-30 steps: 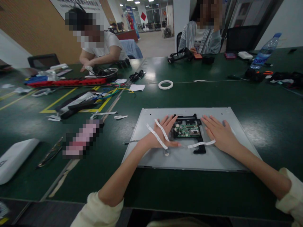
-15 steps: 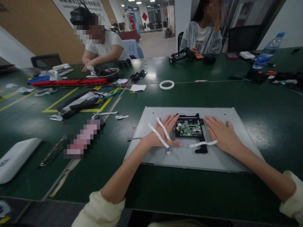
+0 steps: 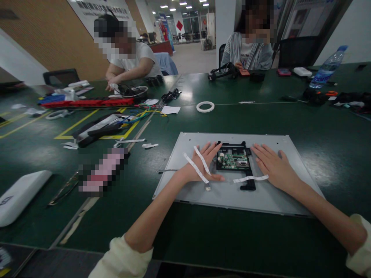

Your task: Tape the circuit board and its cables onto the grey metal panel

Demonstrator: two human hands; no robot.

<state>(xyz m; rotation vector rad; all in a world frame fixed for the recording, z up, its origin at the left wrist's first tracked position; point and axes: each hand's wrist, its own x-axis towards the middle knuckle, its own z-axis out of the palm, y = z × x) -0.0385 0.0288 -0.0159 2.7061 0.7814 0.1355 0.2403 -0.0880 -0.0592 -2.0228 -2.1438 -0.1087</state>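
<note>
A grey flat panel (image 3: 278, 197) lies on the green table, with a black plastic frame (image 3: 248, 181) at its middle. Inside the frame sits a green circuit board (image 3: 234, 160). Flat on the panel, left of the board, rests my left hand (image 3: 199, 164), fingers stretched out; two white tape strips (image 3: 196, 168) lie across its back. My right hand (image 3: 272, 166) lies flat to the board's right, fingers extended. Another white tape strip (image 3: 251, 178) spans the frame's lower part and reaches my right hand. Near my left thumb is a small white connector (image 3: 208, 188).
A tape roll (image 3: 205, 107) lies beyond the panel. To the left are a pixelated pink item (image 3: 106, 170), a white power bank (image 3: 24, 197), a black pouch (image 3: 98, 127) and tape scraps. A water bottle (image 3: 329, 67) stands at far right. Two people sit across the table.
The view has shifted slightly, so everything sits a little lower and to the right. Both hands keep their flat pose on the panel.
</note>
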